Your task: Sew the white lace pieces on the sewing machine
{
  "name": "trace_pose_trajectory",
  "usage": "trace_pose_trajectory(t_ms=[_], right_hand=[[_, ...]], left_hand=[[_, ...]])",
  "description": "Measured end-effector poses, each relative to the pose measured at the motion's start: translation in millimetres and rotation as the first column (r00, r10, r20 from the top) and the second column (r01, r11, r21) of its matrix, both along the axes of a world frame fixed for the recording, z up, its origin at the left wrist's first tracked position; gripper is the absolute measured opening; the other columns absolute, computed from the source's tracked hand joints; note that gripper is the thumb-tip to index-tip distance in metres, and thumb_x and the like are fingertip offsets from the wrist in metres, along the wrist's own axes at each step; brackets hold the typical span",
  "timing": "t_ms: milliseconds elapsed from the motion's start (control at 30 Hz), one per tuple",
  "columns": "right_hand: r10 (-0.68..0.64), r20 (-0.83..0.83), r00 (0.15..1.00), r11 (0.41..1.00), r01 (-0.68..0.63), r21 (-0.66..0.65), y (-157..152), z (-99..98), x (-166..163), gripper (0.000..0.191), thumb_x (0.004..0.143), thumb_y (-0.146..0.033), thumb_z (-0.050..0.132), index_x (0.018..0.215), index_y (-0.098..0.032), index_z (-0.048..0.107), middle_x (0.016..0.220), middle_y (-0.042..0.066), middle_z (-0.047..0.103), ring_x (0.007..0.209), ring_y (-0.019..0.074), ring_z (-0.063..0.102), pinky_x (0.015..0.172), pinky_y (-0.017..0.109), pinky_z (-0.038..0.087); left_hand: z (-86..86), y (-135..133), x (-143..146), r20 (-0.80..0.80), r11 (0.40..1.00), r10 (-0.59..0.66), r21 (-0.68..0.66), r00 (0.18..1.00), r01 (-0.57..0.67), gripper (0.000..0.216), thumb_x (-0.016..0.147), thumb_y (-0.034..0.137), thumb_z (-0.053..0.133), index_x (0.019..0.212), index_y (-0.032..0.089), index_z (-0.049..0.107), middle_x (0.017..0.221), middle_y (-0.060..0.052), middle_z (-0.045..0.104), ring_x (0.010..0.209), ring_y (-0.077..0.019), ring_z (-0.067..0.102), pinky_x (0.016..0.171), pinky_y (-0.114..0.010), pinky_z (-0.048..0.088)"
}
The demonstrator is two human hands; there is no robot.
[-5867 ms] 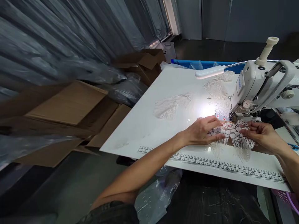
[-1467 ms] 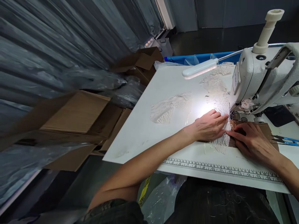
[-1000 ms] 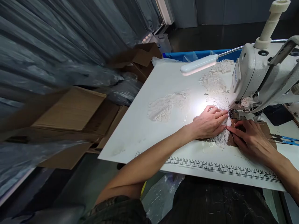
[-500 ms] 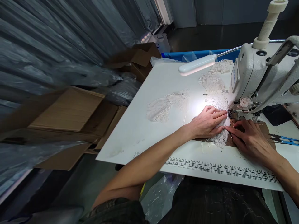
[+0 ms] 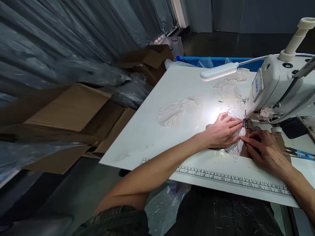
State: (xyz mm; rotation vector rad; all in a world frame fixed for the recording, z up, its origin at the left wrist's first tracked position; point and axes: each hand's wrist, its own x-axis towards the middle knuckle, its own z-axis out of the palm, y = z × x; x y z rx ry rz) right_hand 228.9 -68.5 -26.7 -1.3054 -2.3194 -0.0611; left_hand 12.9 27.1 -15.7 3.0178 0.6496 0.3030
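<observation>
A strip of white lace (image 5: 235,150) lies under the presser foot area of a white sewing machine (image 5: 270,82). My left hand (image 5: 223,131) rests flat on the lace, fingers stretched toward the needle; their tips are close beside the foot. From the other side, my right hand (image 5: 267,149) has its index finger and thumb at the lace's near right edge, the other fingers curled. The index tip nearly meets my left hand. Behind the left hand, more lace (image 5: 230,91) trails away over the table. The needle's tip is hard to make out.
Another lace piece (image 5: 180,111) lies left on the white table (image 5: 137,141). A lamp (image 5: 219,71) hangs low over the work. Blue-handled thread snips (image 5: 301,154) lie at the right, near a dark flat object (image 5: 294,127). Open cardboard boxes (image 5: 69,106) stand left; a printed ruler (image 5: 233,180) runs along the front.
The view has shifted a little, so the machine and table appear further right and lower. Both hands keep nearly the same place on the lace by the foot.
</observation>
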Motion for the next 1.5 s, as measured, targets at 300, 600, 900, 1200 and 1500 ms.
trace_pose_trajectory(t_ms=[300,600,900,1200,1500], right_hand=[[0.048,-0.021,0.999,0.998,-0.047,0.038,4,-3.1,7,0.031,0.099,-0.024,0.048,0.116,-0.026,0.075,0.102,0.011,0.061,0.090,0.0233,0.057,0.074,0.039,0.052],[0.027,0.026,0.999,1.000,-0.027,0.000,4,-2.9,8,0.032,0.097,-0.022,0.050,0.120,-0.023,0.073,0.104,0.013,0.061,0.091,0.0247,0.056,0.076,0.041,0.051],[-0.070,0.131,0.989,0.997,0.075,-0.035,7,1.9,2,0.037,0.099,-0.028,0.043,0.123,-0.023,0.070,0.099,0.013,0.059,0.081,0.0239,0.054,0.068,0.038,0.049],[-0.197,0.256,0.946,0.980,0.200,0.017,10,4.7,-6,0.040,0.100,-0.033,0.037,0.126,-0.026,0.066,0.092,0.013,0.061,0.075,0.0244,0.052,0.063,0.037,0.044],[-0.182,0.182,0.966,0.983,0.181,0.020,6,-1.2,-4,0.039,0.101,-0.032,0.037,0.123,-0.024,0.068,0.101,0.015,0.060,0.088,0.0283,0.054,0.067,0.040,0.047]], left_hand=[[-0.9,-3,4,0.074,0.990,-0.045,0.139,0.996,0.035,0.033,0.103,0.027,0.040,0.112,0.013,0.068,0.118,-0.012,0.070,0.100,-0.0221,0.063,0.104,-0.045,0.042],[-3.3,-2,1,0.086,0.983,-0.116,0.155,0.990,0.102,0.030,0.102,0.028,0.042,0.104,0.017,0.069,0.113,-0.007,0.072,0.086,-0.0186,0.061,0.088,-0.038,0.045],[-3.1,-2,4,0.022,0.988,-0.034,0.154,0.999,0.031,0.037,0.106,0.030,0.034,0.118,0.013,0.064,0.119,-0.010,0.067,0.089,-0.0194,0.060,0.089,-0.040,0.045],[-7.6,-2,11,0.034,0.985,0.070,0.153,0.997,-0.074,0.039,0.106,0.032,0.035,0.121,0.009,0.062,0.122,-0.015,0.065,0.100,-0.0229,0.060,0.088,-0.040,0.047],[-5.5,-1,14,0.174,0.977,0.180,0.081,0.968,-0.196,0.030,0.102,0.027,0.042,0.118,0.015,0.064,0.121,-0.015,0.065,0.102,-0.0245,0.060,0.084,-0.044,0.047]])
